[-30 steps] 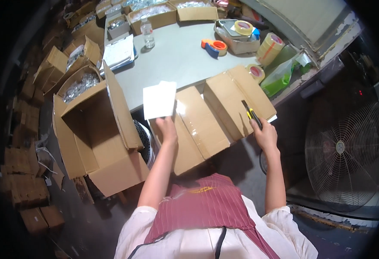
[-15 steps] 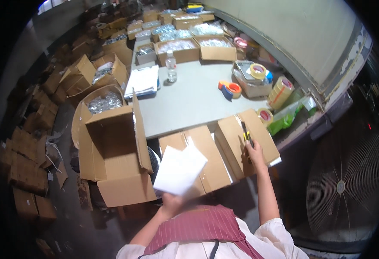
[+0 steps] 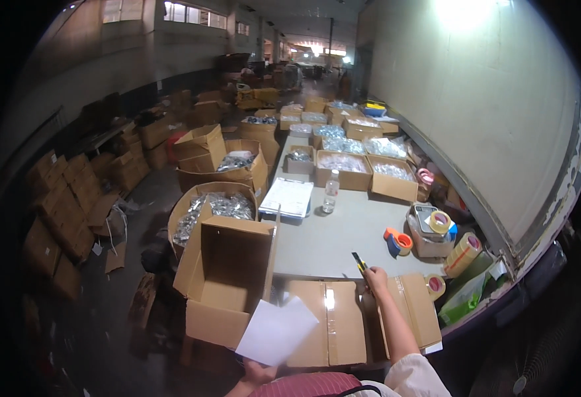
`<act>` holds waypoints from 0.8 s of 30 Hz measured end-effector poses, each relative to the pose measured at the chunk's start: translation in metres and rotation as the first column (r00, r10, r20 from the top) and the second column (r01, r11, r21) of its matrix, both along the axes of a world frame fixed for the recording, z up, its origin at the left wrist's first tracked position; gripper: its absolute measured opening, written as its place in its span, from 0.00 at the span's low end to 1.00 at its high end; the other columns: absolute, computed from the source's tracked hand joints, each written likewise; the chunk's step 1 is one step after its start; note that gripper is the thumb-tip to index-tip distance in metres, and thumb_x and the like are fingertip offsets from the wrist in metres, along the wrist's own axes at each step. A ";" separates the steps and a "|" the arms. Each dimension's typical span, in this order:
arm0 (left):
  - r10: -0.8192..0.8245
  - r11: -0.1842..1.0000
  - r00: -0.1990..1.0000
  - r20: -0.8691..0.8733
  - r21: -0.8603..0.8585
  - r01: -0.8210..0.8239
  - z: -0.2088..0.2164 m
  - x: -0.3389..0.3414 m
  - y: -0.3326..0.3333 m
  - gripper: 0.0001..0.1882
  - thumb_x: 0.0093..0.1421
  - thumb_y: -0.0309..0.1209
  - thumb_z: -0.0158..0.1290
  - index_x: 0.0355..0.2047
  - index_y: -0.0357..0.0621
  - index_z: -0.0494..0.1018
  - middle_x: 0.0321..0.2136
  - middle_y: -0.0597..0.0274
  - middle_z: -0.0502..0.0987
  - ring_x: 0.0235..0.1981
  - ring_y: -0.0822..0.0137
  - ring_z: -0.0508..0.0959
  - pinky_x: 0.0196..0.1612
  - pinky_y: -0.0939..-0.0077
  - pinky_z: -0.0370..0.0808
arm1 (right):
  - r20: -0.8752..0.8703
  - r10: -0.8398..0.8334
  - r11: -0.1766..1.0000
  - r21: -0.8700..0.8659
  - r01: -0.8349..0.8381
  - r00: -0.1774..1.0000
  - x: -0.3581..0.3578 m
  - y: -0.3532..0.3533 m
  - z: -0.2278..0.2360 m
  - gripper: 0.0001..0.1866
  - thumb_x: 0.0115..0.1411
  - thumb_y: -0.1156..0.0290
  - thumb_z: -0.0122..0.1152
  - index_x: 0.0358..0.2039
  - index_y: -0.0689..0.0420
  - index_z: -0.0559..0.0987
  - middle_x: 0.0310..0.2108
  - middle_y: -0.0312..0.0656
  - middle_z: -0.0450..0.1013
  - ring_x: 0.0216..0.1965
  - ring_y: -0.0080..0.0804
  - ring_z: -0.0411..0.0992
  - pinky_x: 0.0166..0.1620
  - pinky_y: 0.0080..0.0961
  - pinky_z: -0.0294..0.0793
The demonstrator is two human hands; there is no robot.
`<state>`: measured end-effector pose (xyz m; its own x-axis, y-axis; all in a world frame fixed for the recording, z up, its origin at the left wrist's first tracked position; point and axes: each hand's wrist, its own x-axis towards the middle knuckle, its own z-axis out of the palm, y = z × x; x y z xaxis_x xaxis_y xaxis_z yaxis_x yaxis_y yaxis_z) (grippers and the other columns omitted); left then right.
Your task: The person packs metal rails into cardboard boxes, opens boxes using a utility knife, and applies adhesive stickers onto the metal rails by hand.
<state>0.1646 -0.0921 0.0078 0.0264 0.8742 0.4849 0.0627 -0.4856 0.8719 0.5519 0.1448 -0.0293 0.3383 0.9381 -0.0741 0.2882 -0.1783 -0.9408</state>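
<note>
A grey table (image 3: 323, 243) stretches ahead of you, a pale wall (image 3: 475, 119) rises at your right, bright light (image 3: 462, 8) glaring up top; high windows (image 3: 196, 14) glow left, dark floor (image 3: 148, 212) below.

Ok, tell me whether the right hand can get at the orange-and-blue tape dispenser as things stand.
Probably yes: only bare grey tabletop lies between the right hand and the orange-and-blue tape dispenser. But that hand grips a black-and-yellow utility knife, which would likely need setting down first.
</note>
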 end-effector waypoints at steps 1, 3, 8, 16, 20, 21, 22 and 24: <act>0.032 0.999 0.999 0.021 0.024 -0.032 -0.001 -0.002 -0.001 0.23 0.52 0.21 0.60 0.50 0.36 0.72 0.46 0.58 0.77 0.46 0.62 0.78 0.46 0.67 0.74 | 0.010 -0.016 1.000 0.010 0.016 1.000 0.002 0.015 -0.001 0.12 0.55 0.68 0.56 0.21 0.63 0.77 0.13 0.43 0.72 0.10 0.30 0.68 0.14 0.29 0.66; 0.089 0.995 0.986 0.139 0.025 -0.094 -0.010 -0.008 -0.007 0.27 0.51 0.25 0.64 0.52 0.35 0.70 0.47 0.55 0.77 0.49 0.59 0.77 0.49 0.65 0.73 | -0.059 -0.007 1.000 0.023 0.008 0.998 0.002 0.044 -0.006 0.13 0.54 0.68 0.52 0.23 0.66 0.79 0.15 0.46 0.73 0.10 0.34 0.70 0.14 0.32 0.68; 0.396 0.918 0.918 -0.003 0.035 -0.396 -0.020 -0.027 -0.018 0.28 0.53 0.26 0.63 0.53 0.34 0.69 0.50 0.52 0.74 0.51 0.56 0.75 0.54 0.63 0.70 | 0.116 -0.065 0.997 0.040 0.061 0.991 0.003 0.080 0.006 0.14 0.51 0.72 0.49 0.28 0.67 0.81 0.16 0.48 0.74 0.13 0.38 0.74 0.16 0.36 0.73; 0.309 0.942 0.890 0.335 -0.237 -0.238 0.010 -0.019 -0.005 0.23 0.52 0.17 0.57 0.50 0.31 0.70 0.47 0.54 0.76 0.48 0.61 0.76 0.54 0.67 0.70 | 0.616 -0.071 0.974 0.212 -0.078 0.784 0.040 0.105 0.004 0.27 0.51 0.66 0.60 0.51 0.63 0.75 0.63 0.66 0.57 0.61 0.52 0.65 0.56 0.49 0.71; 0.205 0.966 0.928 0.312 -0.217 -0.141 -0.027 -0.017 0.008 0.19 0.51 0.17 0.55 0.46 0.31 0.73 0.45 0.54 0.77 0.45 0.62 0.77 0.51 0.68 0.72 | 0.786 -0.042 0.964 0.193 -0.180 0.617 0.011 0.061 -0.024 0.37 0.51 0.55 0.69 0.58 0.59 0.68 0.61 0.62 0.60 0.61 0.61 0.62 0.59 0.47 0.67; 0.196 0.962 0.929 0.315 -0.244 -0.121 -0.032 -0.024 0.003 0.26 0.51 0.14 0.57 0.52 0.31 0.68 0.48 0.53 0.75 0.51 0.60 0.75 0.56 0.67 0.69 | 0.730 0.182 0.961 0.011 -0.277 0.659 -0.016 0.037 -0.029 0.34 0.54 0.53 0.67 0.56 0.58 0.71 0.57 0.60 0.63 0.57 0.60 0.66 0.58 0.48 0.69; 0.197 0.961 0.930 0.311 -0.249 -0.120 -0.029 -0.024 0.003 0.26 0.51 0.14 0.57 0.52 0.31 0.68 0.48 0.53 0.75 0.51 0.60 0.75 0.56 0.67 0.69 | 0.769 0.213 0.948 -0.013 -0.319 0.603 -0.033 0.005 -0.047 0.30 0.57 0.51 0.63 0.54 0.58 0.73 0.55 0.61 0.64 0.54 0.61 0.67 0.57 0.50 0.69; 0.227 0.968 0.918 0.326 -0.176 -0.177 -0.019 -0.019 0.006 0.25 0.52 0.15 0.56 0.52 0.31 0.68 0.48 0.53 0.74 0.51 0.60 0.74 0.55 0.66 0.69 | 0.833 0.377 0.910 -0.252 -0.330 0.404 -0.066 -0.067 -0.060 0.38 0.57 0.42 0.62 0.51 0.66 0.72 0.48 0.66 0.67 0.50 0.63 0.68 0.55 0.52 0.69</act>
<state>0.1453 -0.0864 -0.0111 -0.3032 0.9026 0.3056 -0.1667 -0.3660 0.9156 0.4857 0.0775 -0.0893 -0.1095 0.9939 0.0094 0.9779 0.1094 -0.1779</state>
